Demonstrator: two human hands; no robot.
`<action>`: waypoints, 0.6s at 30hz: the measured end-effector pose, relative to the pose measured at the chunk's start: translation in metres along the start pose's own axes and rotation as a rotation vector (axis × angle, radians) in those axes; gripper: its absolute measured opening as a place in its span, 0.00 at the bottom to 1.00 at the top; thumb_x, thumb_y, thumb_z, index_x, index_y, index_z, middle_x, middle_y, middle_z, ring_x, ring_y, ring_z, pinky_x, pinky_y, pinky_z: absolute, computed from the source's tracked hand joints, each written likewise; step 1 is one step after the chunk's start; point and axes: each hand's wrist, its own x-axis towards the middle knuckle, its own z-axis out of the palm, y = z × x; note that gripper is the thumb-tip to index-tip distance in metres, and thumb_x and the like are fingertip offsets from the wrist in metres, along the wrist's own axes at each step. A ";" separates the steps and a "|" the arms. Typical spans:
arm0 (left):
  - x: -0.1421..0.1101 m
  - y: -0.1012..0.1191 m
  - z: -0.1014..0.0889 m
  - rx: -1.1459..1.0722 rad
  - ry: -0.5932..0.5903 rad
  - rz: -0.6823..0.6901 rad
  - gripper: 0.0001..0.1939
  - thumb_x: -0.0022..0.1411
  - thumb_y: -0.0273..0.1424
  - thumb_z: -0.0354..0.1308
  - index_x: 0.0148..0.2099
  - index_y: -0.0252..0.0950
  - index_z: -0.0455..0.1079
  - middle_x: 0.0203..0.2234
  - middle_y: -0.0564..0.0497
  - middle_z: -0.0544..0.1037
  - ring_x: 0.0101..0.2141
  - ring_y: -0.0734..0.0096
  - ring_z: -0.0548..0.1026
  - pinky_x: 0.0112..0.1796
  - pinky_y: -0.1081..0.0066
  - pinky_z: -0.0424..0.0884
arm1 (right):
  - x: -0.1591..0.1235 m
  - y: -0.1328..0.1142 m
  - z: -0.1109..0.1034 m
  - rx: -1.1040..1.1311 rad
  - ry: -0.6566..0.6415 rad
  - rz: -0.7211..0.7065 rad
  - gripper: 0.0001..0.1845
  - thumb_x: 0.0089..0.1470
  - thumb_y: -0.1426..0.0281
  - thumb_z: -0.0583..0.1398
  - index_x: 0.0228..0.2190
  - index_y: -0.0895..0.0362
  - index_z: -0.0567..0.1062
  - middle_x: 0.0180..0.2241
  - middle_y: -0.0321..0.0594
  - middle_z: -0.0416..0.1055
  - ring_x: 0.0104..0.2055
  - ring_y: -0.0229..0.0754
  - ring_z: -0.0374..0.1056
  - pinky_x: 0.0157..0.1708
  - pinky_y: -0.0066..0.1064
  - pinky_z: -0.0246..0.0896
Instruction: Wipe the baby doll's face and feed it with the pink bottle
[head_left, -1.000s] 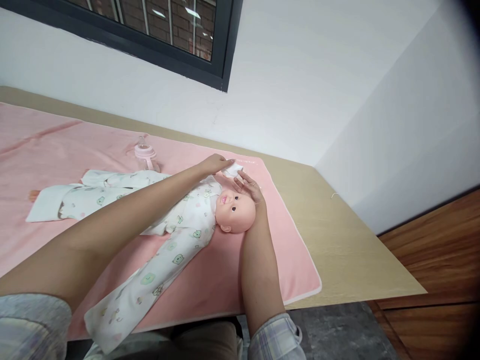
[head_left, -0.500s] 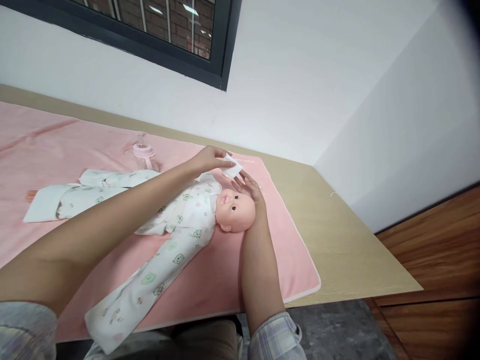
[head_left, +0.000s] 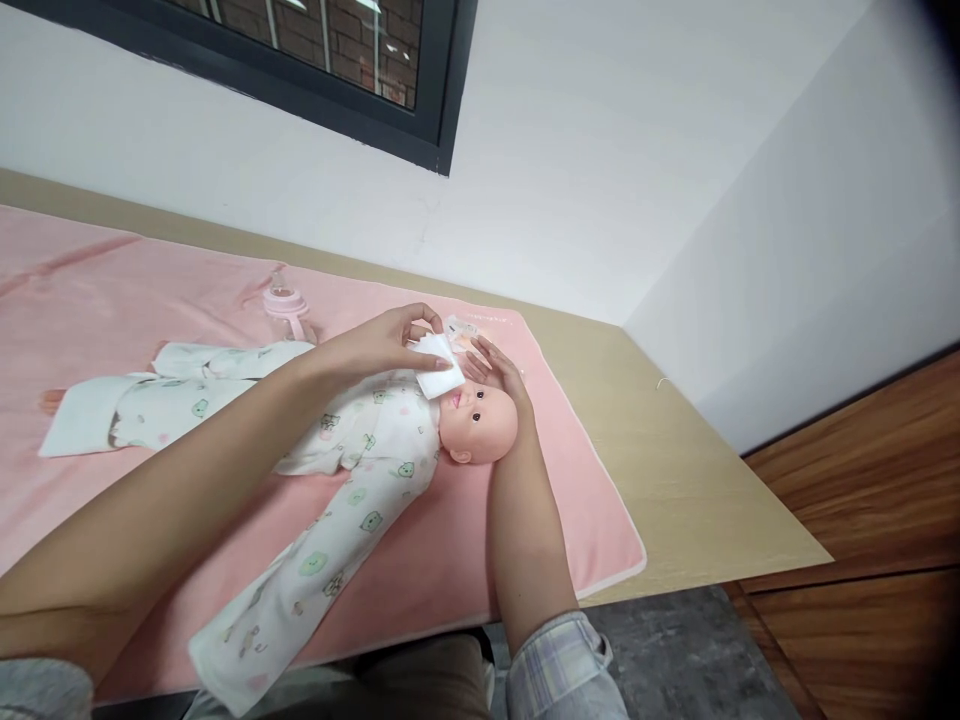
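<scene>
A baby doll [head_left: 480,425] in a white printed sleepsuit [head_left: 352,450] lies on a pink blanket [head_left: 420,560]. My left hand [head_left: 382,342] pinches a small white pad [head_left: 437,366] and holds it just above the doll's chin and mouth. My right hand [head_left: 499,372] rests with fingers stretched over the top of the doll's head, cupping it from the far side. A small clear wrapper [head_left: 459,328] lies on the blanket just beyond my fingers.
A pink baby bottle [head_left: 283,303] lies on the blanket behind the doll. The blanket covers a tan table [head_left: 675,470] set against a white wall; a dark window frame [head_left: 442,90] is above. Wooden floor [head_left: 862,530] lies to the right.
My left hand lifted the white pad from the blanket beyond the doll's head and brought it back toward the doll's mouth. My right hand stayed on the head.
</scene>
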 end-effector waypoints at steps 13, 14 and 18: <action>-0.009 -0.001 -0.001 0.202 -0.197 0.135 0.13 0.57 0.38 0.66 0.41 0.35 0.75 0.37 0.52 0.81 0.34 0.67 0.76 0.36 0.74 0.67 | -0.012 0.002 0.008 -0.016 0.007 0.033 0.25 0.57 0.57 0.64 0.56 0.42 0.72 0.59 0.33 0.72 0.66 0.46 0.65 0.69 0.50 0.59; -0.008 -0.002 -0.001 0.204 -0.196 0.141 0.13 0.56 0.37 0.66 0.41 0.35 0.75 0.37 0.52 0.81 0.34 0.67 0.76 0.36 0.73 0.67 | -0.013 0.002 0.008 -0.028 0.010 0.038 0.25 0.57 0.56 0.64 0.56 0.42 0.72 0.59 0.33 0.72 0.67 0.47 0.65 0.69 0.50 0.59; -0.006 -0.008 -0.001 0.234 -0.175 0.179 0.14 0.56 0.38 0.65 0.40 0.35 0.74 0.37 0.51 0.80 0.37 0.64 0.76 0.37 0.72 0.67 | -0.010 0.003 0.007 -0.059 0.023 0.079 0.26 0.57 0.54 0.64 0.56 0.42 0.72 0.58 0.33 0.73 0.66 0.47 0.65 0.68 0.51 0.61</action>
